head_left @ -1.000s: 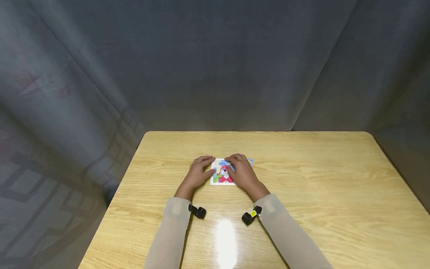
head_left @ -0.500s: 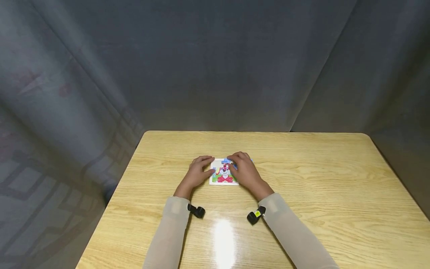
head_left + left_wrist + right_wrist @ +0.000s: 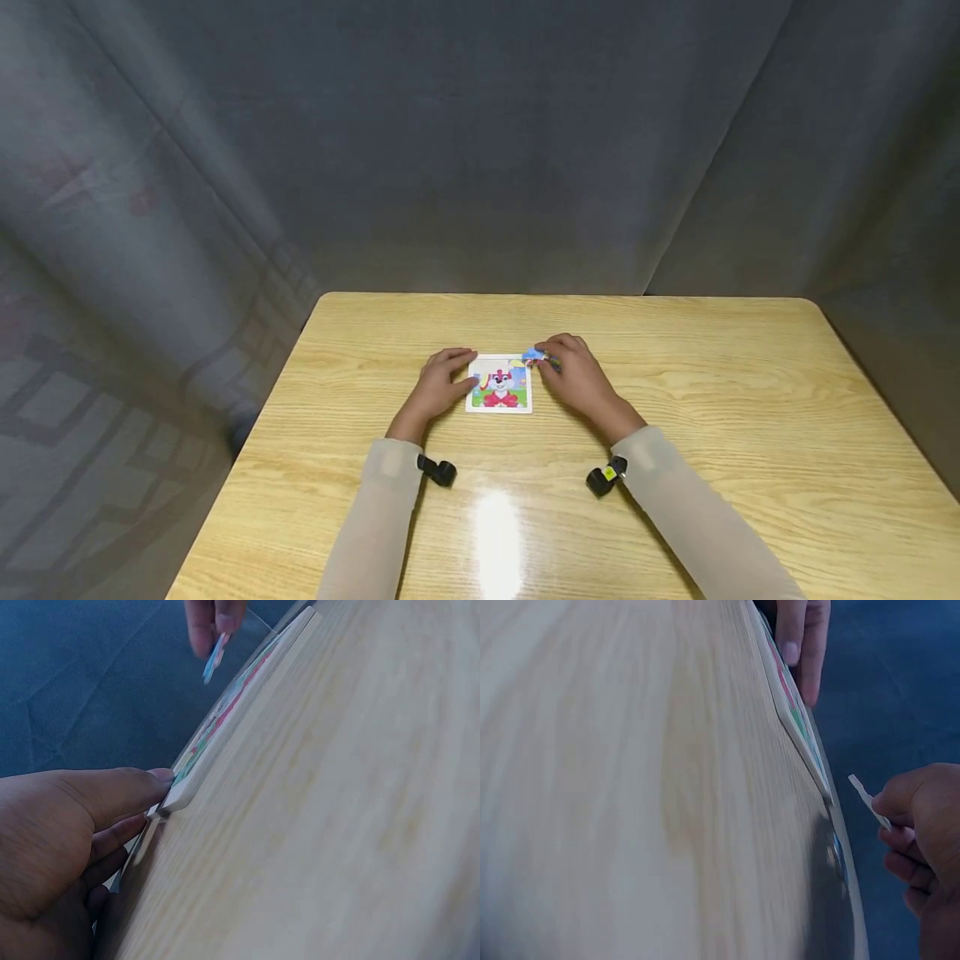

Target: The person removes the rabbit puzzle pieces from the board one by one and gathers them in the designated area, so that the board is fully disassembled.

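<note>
A jigsaw puzzle in a white-rimmed tray lies flat at the middle of the table, showing a red and white cartoon animal over green. A pale bare patch runs along its upper left part. My left hand rests at the tray's left edge; its straight thumb touches the rim in the left wrist view. Raised off the table, a puzzle piece is pinched between the thumb and fingers of my right hand. In the head view this blue piece overlaps the tray's upper right corner.
Beside the tray's right end, another colourful piece lies on the table, partly covered by my right hand in the head view. The wooden table reaches back to a dark grey curtain.
My right hand has moved right, off the puzzle to its upper right corner, and now pinches a blue piece. More of the picture shows. My left hand has stayed at the left edge.
</note>
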The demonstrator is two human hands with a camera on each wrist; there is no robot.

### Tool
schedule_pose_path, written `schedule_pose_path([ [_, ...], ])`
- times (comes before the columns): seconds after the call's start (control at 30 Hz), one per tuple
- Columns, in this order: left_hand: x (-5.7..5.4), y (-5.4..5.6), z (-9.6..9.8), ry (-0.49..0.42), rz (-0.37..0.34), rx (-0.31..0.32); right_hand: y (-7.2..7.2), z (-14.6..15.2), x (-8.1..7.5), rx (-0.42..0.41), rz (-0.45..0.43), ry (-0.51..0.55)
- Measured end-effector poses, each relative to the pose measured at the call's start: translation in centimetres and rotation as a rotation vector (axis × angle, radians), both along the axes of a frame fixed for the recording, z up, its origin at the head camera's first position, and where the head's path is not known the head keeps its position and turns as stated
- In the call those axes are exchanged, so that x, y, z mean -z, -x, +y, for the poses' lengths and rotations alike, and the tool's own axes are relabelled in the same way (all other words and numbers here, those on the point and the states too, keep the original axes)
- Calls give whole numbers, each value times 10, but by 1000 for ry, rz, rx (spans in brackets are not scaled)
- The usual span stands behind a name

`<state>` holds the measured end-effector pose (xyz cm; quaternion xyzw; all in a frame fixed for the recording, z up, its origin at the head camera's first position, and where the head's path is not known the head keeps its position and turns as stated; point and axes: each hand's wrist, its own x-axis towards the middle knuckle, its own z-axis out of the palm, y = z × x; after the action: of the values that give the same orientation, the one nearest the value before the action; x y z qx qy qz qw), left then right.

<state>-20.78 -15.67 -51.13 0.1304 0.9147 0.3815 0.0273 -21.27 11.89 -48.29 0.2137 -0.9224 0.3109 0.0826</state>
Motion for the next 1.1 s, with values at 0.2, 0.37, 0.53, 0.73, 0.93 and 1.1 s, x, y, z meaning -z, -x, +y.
schedule_pose_path([
  [0.2,1,2,3,10,-7,10,0,30,-3,11,-57,48],
  [0.37,1,3,3,-8,-8,-6,1,53,-6,9,-65,53],
  [0.53,0,4,4,-17,-14,-9,0,74,-7,12,-64,21],
  [0.73,-1,3,4,-17,-18,-12,-3,96,-8,-1,-64,-29],
  [0.93,-1,3,4,-23,-18,-13,-6,110,-8,2,-75,-69],
  [1.1,-1,2,4,-26,-11,-12,-6,117,-5,0,-80,-103],
])
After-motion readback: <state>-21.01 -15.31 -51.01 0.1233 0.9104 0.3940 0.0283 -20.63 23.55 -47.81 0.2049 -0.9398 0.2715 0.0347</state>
